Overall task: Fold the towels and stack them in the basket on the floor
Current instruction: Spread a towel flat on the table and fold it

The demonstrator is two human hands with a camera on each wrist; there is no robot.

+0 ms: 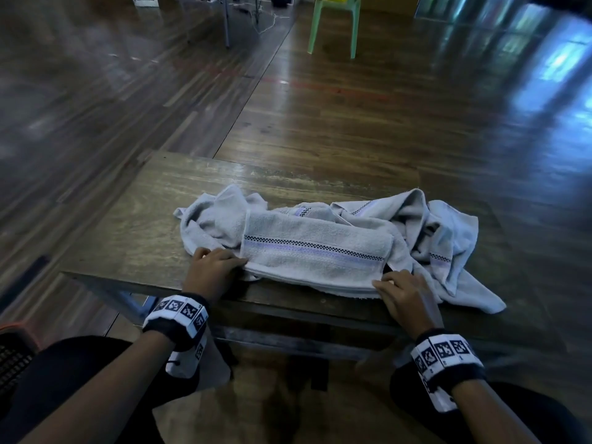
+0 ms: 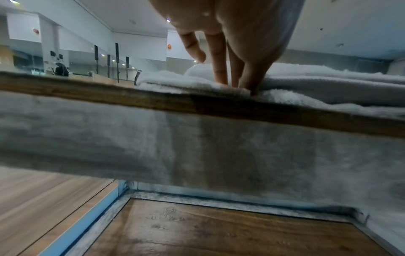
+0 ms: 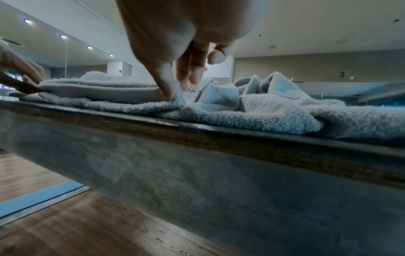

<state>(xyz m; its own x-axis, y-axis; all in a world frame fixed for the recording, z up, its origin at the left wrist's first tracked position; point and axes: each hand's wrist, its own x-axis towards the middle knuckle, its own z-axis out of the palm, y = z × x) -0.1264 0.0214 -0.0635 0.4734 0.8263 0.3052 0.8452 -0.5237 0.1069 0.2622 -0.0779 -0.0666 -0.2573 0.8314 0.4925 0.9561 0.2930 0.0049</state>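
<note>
A grey folded towel (image 1: 314, 254) with a checkered stripe lies along the near edge of the wooden table (image 1: 137, 225). My left hand (image 1: 221, 262) pinches its left near corner; in the left wrist view the fingertips (image 2: 221, 79) and thumb close on the towel's edge (image 2: 236, 91). At the right near corner my right hand (image 1: 394, 288) grips the layers, and the right wrist view shows its thumb (image 3: 166, 90) pressed into the towel (image 3: 109, 91). A dark mesh basket (image 1: 12, 354) with an orange rim shows at the far left, low on the floor.
More grey towels lie crumpled behind and to the right (image 1: 448, 238) and at the left rear (image 1: 214, 219). One tail hangs toward the table's front right edge (image 1: 480, 302). A green plastic chair (image 1: 333, 24) stands far off on the wooden floor.
</note>
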